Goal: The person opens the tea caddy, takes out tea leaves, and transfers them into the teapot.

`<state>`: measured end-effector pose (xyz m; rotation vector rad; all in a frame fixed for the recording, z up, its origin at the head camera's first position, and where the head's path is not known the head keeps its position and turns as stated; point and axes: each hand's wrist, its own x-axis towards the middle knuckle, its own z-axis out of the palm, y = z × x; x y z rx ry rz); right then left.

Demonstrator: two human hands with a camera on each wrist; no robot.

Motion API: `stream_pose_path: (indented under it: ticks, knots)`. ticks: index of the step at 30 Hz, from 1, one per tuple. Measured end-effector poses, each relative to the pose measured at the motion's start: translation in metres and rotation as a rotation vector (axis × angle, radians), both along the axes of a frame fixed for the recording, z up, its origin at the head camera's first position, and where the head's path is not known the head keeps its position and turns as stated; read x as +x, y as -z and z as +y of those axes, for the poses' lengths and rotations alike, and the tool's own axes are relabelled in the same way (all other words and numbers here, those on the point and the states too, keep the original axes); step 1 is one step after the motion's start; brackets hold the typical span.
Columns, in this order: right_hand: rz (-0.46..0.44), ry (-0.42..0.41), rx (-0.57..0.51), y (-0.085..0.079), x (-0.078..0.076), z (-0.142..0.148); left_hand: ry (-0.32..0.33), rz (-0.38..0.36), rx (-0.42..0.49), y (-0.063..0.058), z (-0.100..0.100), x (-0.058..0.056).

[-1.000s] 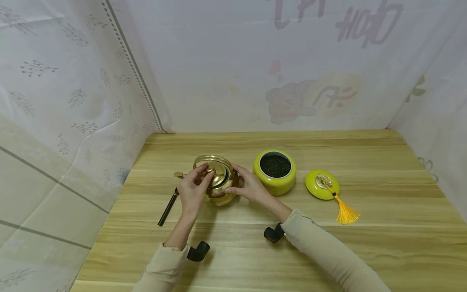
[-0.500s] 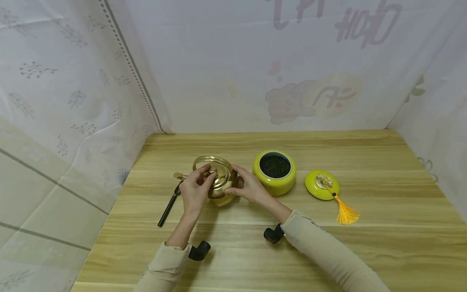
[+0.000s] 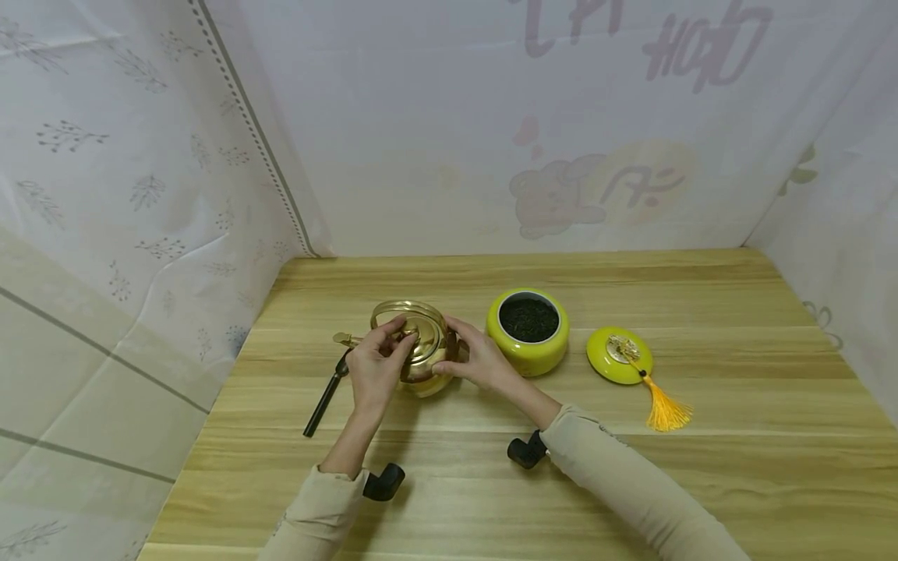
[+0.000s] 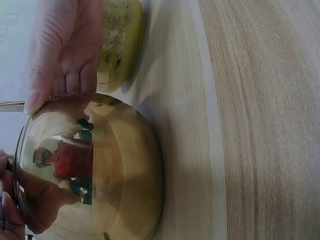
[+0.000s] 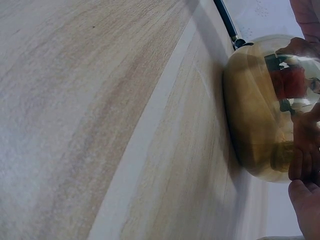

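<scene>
A shiny brass kettle (image 3: 424, 382) with a raised arched handle (image 3: 403, 305) stands left of the table's middle, its spout (image 3: 345, 339) pointing left. My left hand (image 3: 375, 370) pinches the knob of the kettle's lid (image 3: 425, 348), which sits level in the opening; the fingers partly cover the knob. Gripping the kettle's right side is my right hand (image 3: 480, 358), thumb at the front and fingers behind. In the left wrist view the right thumb (image 4: 34, 100) presses the kettle near its rim. The right wrist view shows the kettle body (image 5: 255, 110) and part of the right hand (image 5: 306, 207).
A yellow jar (image 3: 533, 358) of dark, leaf-like bits stands open right of the kettle. Its yellow lid (image 3: 603, 358) with an orange tassel (image 3: 666, 409) lies farther right. A thin dark-handled tool (image 3: 324, 405) lies left of the left hand. Patterned cloth walls (image 3: 421, 156) enclose the table.
The kettle lid, tilted with a dark gap at its right a second ago, has settled level. My left hand has shifted slightly right with it; the right hand has stayed in place.
</scene>
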<state>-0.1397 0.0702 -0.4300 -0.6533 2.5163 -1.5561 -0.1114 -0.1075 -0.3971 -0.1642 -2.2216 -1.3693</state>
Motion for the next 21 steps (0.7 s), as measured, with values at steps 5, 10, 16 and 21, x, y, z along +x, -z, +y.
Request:
stream_pose_path:
  ticks: [5, 10, 16, 21]
  knots:
    - [0.010, 0.002, -0.010, 0.0004, -0.0005, -0.0004, 0.002, -0.036, -0.019, -0.0015, -0.0008, 0.0003]
    - [0.011, 0.000, -0.021, -0.0008, -0.0005, 0.0001, 0.007, -0.070, -0.039, -0.0038, -0.0018, 0.0003]
    - [0.029, 0.000, -0.001, -0.0014, 0.0007, 0.0001, 0.018, -0.087, -0.060, -0.0043, -0.0030, 0.0012]
    - [0.033, 0.005, 0.022, -0.0010, 0.0021, -0.0005, 0.020, -0.084, -0.073, -0.0039, -0.0031, 0.0028]
